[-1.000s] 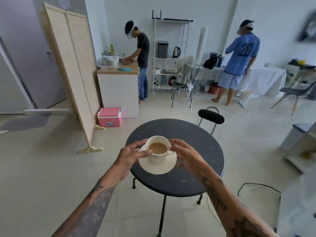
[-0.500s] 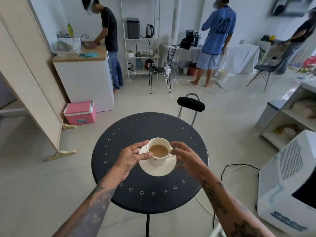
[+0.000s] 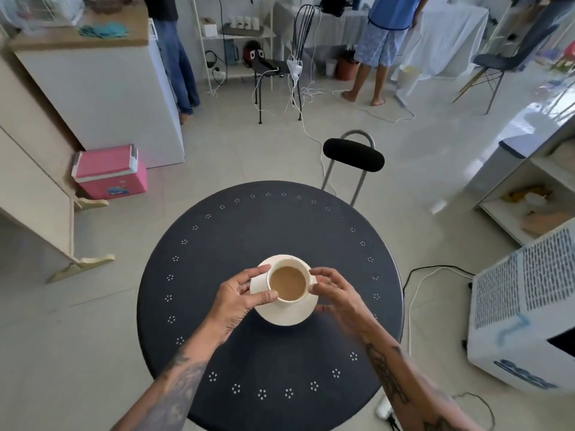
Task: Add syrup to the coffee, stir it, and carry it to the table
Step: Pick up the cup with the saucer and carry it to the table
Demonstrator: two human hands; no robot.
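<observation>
A cream cup (image 3: 287, 283) full of light brown coffee stands on a cream saucer (image 3: 289, 315) over the middle of the round black table (image 3: 270, 231). My left hand (image 3: 239, 298) grips the saucer's left rim, thumb near the cup. On the saucer's right side my right hand (image 3: 334, 293) holds the rim, fingertips by the cup's handle. Whether the saucer touches the tabletop I cannot tell. No syrup or spoon is in view.
A black-backed chair (image 3: 353, 155) stands just beyond the table. A white appliance (image 3: 525, 312) with cables sits on the floor at right, shelves (image 3: 529, 194) behind it. A pink cooler (image 3: 109, 172), a white counter (image 3: 102, 94) and a folding screen are at left. Two people stand at the back.
I have come up to the table, which now fills the view below me. Cup and saucer, still held by both hands, now hang over the table's middle and look lower.
</observation>
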